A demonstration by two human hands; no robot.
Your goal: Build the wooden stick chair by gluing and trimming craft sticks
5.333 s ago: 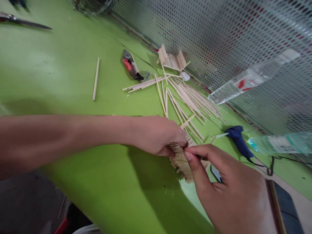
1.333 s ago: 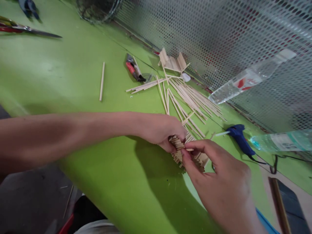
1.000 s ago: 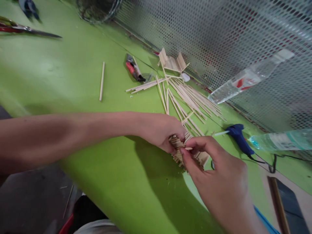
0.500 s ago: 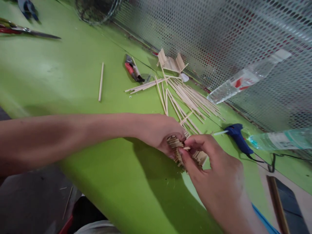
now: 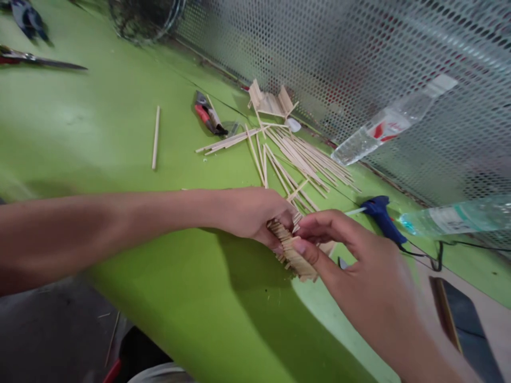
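Small wooden sticks joined side by side form a ridged piece (image 5: 293,252) between my two hands, low over the green table. My left hand (image 5: 259,215) reaches in from the left and grips the piece at its left end, with fingers curled round behind it. My right hand (image 5: 347,250) pinches the piece from the right, the thumb lying on its top face and the fingers behind. Part of the piece is hidden by the fingers. Just beyond the hands, loose thin sticks (image 5: 307,159) lie scattered on the table.
A blue glue gun (image 5: 383,218) lies right of the hands, near two plastic bottles (image 5: 383,127). Red-handled pliers (image 5: 207,114), a stick structure (image 5: 272,102) and a single stick (image 5: 156,138) lie farther back. Scissors (image 5: 43,60) are far left; a perforated metal panel (image 5: 319,64) borders the table.
The stick piece has tilted, so more of its flat face shows. My right thumb now lies along that face, and the small stick end between thumb and finger no longer shows. The view has shifted slightly.
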